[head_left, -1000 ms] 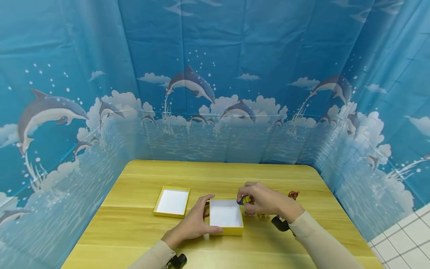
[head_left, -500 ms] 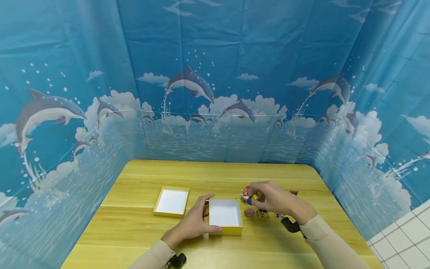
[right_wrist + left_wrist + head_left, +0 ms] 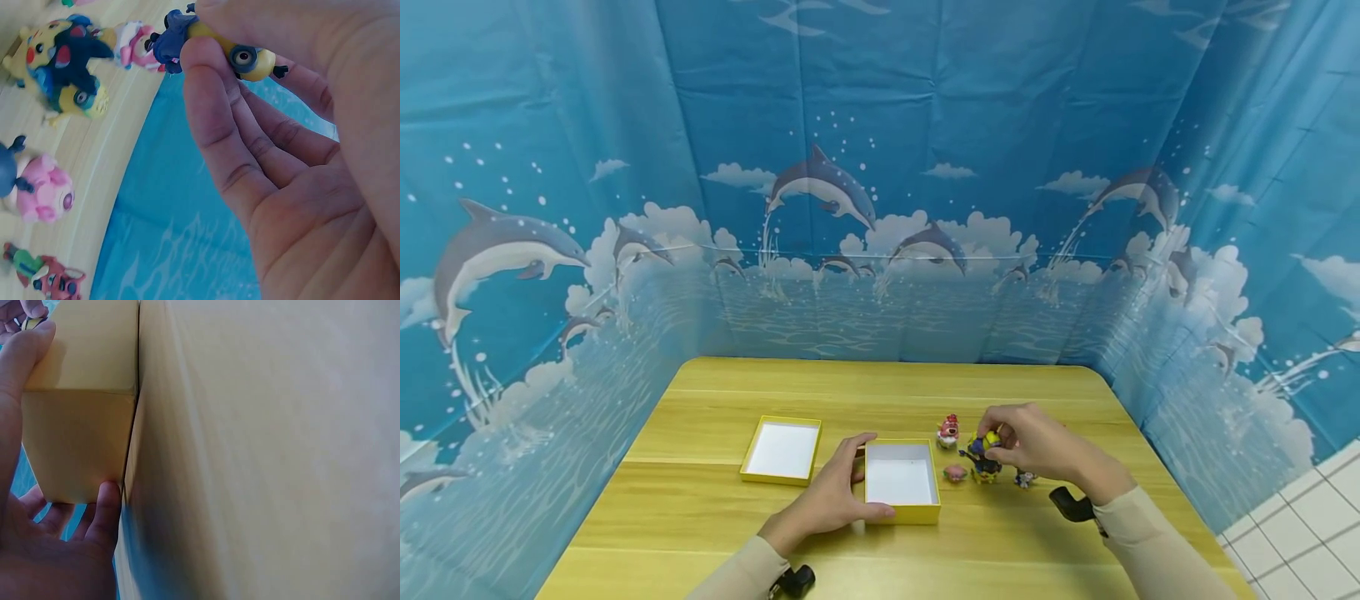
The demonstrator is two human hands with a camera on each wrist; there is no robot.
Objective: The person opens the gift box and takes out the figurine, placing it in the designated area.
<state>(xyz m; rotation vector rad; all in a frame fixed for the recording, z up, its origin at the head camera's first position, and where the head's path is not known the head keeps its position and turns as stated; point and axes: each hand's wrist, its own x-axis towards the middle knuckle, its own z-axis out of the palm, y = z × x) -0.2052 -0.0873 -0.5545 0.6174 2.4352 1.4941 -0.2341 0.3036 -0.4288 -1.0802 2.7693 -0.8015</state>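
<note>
My left hand [image 3: 831, 496] grips a yellow box [image 3: 904, 515] at its left side, thumb on the near wall and fingers at the far side. The box stands uncovered, its inside white and bare. In the left wrist view the thumb and fingers press the yellow box [image 3: 81, 444] from two sides. To the right of it, my right hand [image 3: 1037, 442] pinches a minion figurine [image 3: 253, 62] in blue overalls between thumb and fingers. It hangs over a Pikachu figurine [image 3: 987, 477]. Near it stand a pink-red bear figurine [image 3: 948, 433] and a small pink figure [image 3: 955, 473].
The box's lid [image 3: 781, 450] lies inside-up on the wooden table [image 3: 715, 400], left of the box. Another minion [image 3: 80, 99], a pink figurine [image 3: 47, 190] and a reddish-brown figurine [image 3: 56, 278] appear in the right wrist view. A small white-and-blue figurine [image 3: 1025, 478] stands below the right hand.
My right hand has moved right, carrying the minion from the box's right edge to above the other figurines, which have come into sight. The left hand and the box have stayed in place.
</note>
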